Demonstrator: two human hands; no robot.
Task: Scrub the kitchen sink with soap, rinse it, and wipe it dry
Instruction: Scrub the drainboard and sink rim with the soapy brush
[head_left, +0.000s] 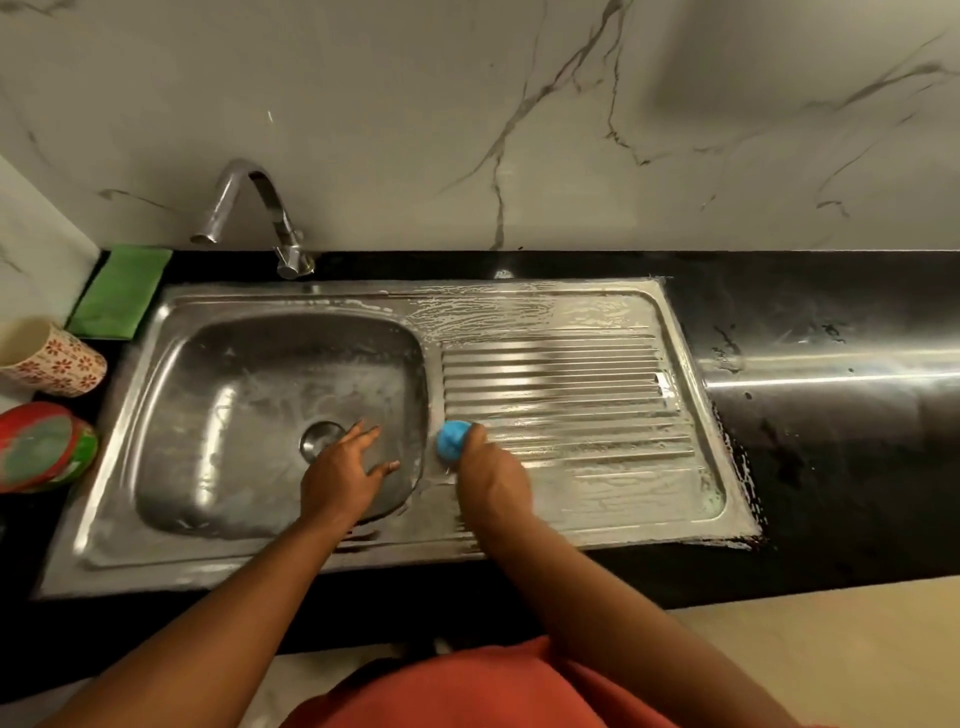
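A steel kitchen sink (171, 332) with a basin on the left and a ribbed draining board (571, 395) on the right lies in a black counter. Soapy streaks cover the draining board and the rim. My right hand (491, 480) grips a blue scrubber (451, 440) and presses it on the strip between basin and draining board. My left hand (345, 470) hovers open over the basin, fingers spread, beside the round drain (318, 439). A chrome tap (249, 208) stands behind the basin; no water runs from it.
A folded green cloth (122, 291) lies at the back left corner. A patterned cup (49, 358) and a red and green container (44, 447) sit to the left of the sink. Wet black counter (831, 415) stretches to the right. A marble wall rises behind.
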